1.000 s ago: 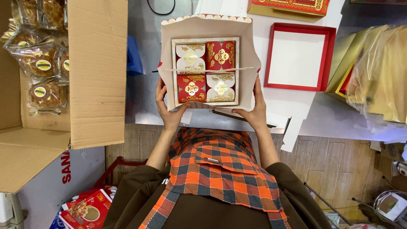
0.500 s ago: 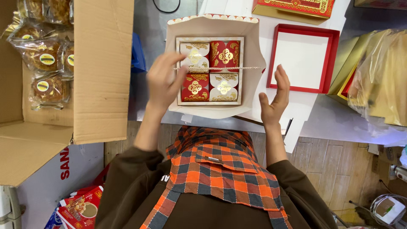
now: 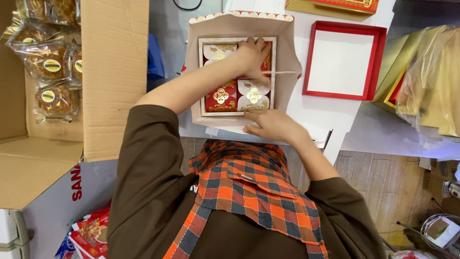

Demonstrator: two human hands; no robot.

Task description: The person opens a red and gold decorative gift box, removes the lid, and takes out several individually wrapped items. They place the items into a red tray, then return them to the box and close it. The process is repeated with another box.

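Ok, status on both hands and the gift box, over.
Left hand reaching over the gift box, fingers on the thin handle cord. Right hand flat on the near bag wall. Nothing blocking.

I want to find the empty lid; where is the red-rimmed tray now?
In the head view, the red-rimmed tray lies on the white table, right of the open gift box of small cake packets.
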